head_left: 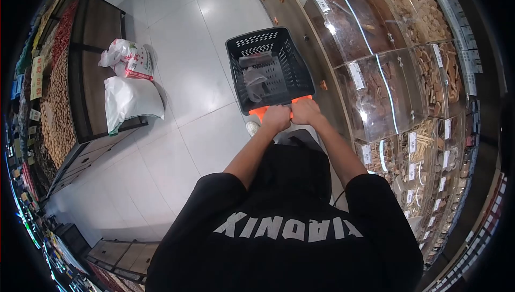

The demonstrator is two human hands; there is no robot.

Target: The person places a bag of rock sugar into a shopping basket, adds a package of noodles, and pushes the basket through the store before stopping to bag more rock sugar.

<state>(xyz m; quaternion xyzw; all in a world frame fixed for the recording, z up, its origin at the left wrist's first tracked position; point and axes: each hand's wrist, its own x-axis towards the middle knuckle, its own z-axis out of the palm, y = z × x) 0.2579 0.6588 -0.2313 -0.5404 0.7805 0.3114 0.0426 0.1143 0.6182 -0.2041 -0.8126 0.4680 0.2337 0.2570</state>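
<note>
Gripping the orange handle [298, 99] of a black basket [271, 50] with both hands, knuckles up. Curling the left hand [277, 118] into a fist round the bar, fingers pressed together. Doing the same with the right hand [306, 112], touching the left one, both bunched near the bar's middle.

Holding the basket out ahead of the body over the tiled floor [182, 77], just beside the wooden base [300, 29] under the clear bins [375, 93] on the right. Not being able to tell whether it is rolling on wheels or hanging off the floor.

Noting a couple of grey packets [256, 80] lying loose in the basket bottom, too small to identify. Noting white sacks [131, 99] and a printed bag [129, 58] sitting on a low wooden shelf [99, 40] at left, well apart from the basket.

Judging the risks:
- Likely clipping the wooden base or a bin front with the basket's right corner, given how near that side is.
- Probably losing control of twist, with both fists so close together on the bar and little leverage.
- Possibly sending the loose packets sliding on any bump.
</note>
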